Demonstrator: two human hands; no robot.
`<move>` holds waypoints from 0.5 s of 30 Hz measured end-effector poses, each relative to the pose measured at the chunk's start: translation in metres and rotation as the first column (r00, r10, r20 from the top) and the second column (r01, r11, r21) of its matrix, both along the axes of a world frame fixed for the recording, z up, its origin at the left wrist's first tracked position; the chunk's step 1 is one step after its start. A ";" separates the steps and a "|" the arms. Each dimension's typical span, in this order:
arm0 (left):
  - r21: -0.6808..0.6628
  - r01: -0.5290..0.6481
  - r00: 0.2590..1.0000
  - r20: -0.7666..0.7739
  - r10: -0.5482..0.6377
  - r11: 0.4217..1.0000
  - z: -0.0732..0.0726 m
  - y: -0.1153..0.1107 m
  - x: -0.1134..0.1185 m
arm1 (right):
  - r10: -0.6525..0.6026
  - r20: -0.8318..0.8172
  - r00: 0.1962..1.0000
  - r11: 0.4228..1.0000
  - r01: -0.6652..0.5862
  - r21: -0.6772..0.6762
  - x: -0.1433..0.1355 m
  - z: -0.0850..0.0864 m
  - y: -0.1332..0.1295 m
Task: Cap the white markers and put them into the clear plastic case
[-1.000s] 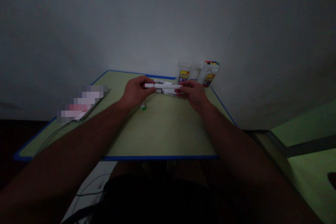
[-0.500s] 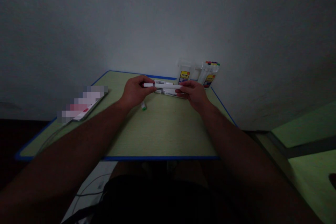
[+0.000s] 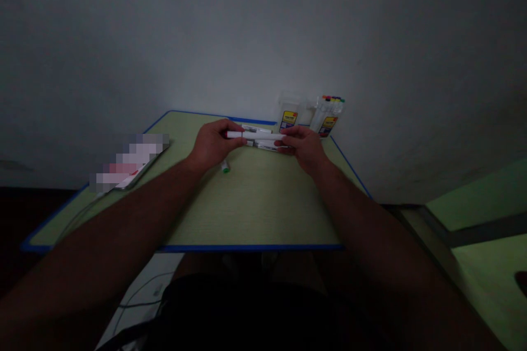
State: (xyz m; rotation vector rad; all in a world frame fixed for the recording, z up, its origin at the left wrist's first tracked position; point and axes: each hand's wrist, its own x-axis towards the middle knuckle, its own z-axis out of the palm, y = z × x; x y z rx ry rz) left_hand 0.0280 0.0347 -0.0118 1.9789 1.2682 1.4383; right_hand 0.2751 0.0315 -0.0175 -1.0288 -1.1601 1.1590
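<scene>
Between my two hands a white marker (image 3: 263,136) lies level above the table, with a dark pink tip at its left end. My left hand (image 3: 214,141) pinches the capped left end between thumb and fingers. The right end is in the fingers of my right hand (image 3: 303,145). Behind and below it are more white markers (image 3: 267,146), partly hidden by the held one and my right fingers. A marker with a green end (image 3: 224,166) lies on the table, partly covered by my left hand.
A clear plastic case (image 3: 290,112) with a yellow label stands by the wall. To its right stands a clear case of several coloured markers (image 3: 328,115). A blurred-out phone or tablet (image 3: 135,162) with a cable lies left on the blue-edged table (image 3: 255,208).
The held marker has turned slightly, and more of its pink end now shows by my left hand. Both hands stay in almost the same place.
</scene>
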 end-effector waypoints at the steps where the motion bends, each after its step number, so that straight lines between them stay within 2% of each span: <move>1: -0.002 -0.002 1.000 0.002 0.002 1.000 0.000 0.000 0.000 | -0.005 0.002 1.000 1.000 0.005 -0.001 0.000 0.001 -0.001; 9: -0.044 0.000 0.999 0.054 0.003 0.999 0.002 -0.003 0.000 | -0.073 -0.012 0.997 0.997 0.073 0.011 0.001 0.004 -0.002; 15: -0.054 0.006 0.998 0.060 -0.002 0.999 0.003 -0.003 0.000 | -0.054 -0.015 0.998 0.998 0.055 0.012 0.001 0.005 -0.001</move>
